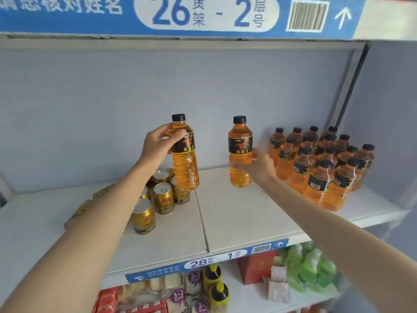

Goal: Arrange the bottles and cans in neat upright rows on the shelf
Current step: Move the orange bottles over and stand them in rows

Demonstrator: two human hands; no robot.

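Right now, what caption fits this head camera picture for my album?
Two hands each hold an orange bottle above the shelf, between cans and bottle rows.

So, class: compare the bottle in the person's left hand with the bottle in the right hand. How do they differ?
The left-hand bottle is gripped high, around its shoulder and label; the right-hand bottle is gripped lower, from behind. The left-hand bottle hangs in front of the gold cans; the right-hand bottle is over bare shelf. Both are upright, amber, black-capped.
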